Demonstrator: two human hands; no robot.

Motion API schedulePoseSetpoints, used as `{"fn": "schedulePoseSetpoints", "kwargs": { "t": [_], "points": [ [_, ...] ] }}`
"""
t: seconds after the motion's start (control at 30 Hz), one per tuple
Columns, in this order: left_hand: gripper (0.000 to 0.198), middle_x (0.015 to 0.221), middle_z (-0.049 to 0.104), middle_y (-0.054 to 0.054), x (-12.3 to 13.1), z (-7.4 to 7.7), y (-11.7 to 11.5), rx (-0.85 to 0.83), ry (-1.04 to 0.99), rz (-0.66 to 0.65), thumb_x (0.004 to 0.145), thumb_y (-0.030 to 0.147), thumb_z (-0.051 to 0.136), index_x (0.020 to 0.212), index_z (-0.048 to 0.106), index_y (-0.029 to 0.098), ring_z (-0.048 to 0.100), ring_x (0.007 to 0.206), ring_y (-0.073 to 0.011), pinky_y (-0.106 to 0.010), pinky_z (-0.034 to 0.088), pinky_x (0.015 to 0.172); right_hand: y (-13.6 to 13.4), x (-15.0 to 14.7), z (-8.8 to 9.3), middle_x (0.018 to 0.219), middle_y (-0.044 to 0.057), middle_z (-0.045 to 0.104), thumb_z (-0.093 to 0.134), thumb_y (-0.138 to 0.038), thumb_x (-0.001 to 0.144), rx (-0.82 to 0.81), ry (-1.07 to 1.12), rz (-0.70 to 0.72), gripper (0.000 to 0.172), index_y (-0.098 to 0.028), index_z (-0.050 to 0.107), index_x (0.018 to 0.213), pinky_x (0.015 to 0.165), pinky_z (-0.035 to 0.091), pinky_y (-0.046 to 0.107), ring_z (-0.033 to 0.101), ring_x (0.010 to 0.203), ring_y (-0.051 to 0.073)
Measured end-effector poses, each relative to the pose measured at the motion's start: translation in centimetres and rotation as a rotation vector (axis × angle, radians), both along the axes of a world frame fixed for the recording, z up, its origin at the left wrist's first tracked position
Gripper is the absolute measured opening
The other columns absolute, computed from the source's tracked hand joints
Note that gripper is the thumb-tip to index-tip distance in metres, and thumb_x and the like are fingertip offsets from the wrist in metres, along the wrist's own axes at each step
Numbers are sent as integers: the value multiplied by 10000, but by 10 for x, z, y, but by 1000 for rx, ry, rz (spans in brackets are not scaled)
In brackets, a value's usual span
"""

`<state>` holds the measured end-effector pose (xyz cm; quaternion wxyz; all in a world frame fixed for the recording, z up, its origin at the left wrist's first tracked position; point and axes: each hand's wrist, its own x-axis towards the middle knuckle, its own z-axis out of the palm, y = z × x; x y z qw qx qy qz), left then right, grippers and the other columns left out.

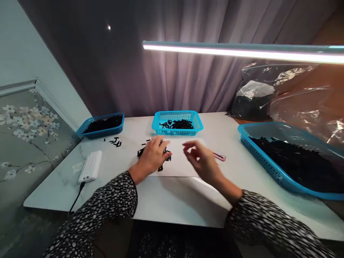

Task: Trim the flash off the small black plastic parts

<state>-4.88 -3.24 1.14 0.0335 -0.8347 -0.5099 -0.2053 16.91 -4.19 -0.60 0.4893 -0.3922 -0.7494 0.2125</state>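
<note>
My left hand (152, 156) lies palm down over a small heap of black plastic pieces (163, 157) on a white sheet (182, 161), its fingers curled onto them. My right hand (200, 159) hovers just to the right above the sheet, fingers bent loosely; motion smears them and I cannot see anything in them. A small pink object (220, 156) lies on the table (174, 200) beyond the right hand. Behind the sheet stands a small blue basket (197, 120) holding some black pieces.
A blue basket (92, 125) full of black pieces stands at the back left, a large one (268, 166) at the right. A few loose black pieces (115, 142) and a white power bank (90, 166) with cable lie at the left. Plastic bags (268, 89) sit behind.
</note>
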Motion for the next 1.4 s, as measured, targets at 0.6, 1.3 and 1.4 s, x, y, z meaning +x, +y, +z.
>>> {"fn": "schedulePoseSetpoints", "kwargs": {
  "t": [0.6, 1.3, 1.4],
  "points": [
    [140, 788, 616, -49, 5, -26, 59, -158, 139, -37, 936, 193, 541, 797, 546, 201, 571, 859, -249, -400, 366, 851, 90, 36, -53, 992, 109, 676, 390, -239, 952, -18, -589, -147, 292, -216, 679, 984, 614, 535, 357, 691, 729, 241],
    [450, 565, 528, 41, 41, -17, 51, -808, -1322, 90, 750, 627, 634, 761, 483, 204, 432, 438, -71, -196, 215, 422, 77, -36, -43, 685, 28, 679, 627, -369, 886, -397, 393, 287, 199, -191, 707, 926, 552, 526, 293, 624, 577, 162],
    [478, 639, 553, 17, 41, -15, 51, -901, -1386, 127, 748, 653, 618, 780, 527, 185, 491, 493, -83, -189, 178, 413, 81, -33, -43, 740, 40, 660, 644, -339, 875, -314, 281, 278, 168, -214, 755, 880, 552, 514, 293, 632, 602, 167]
  ]
}}
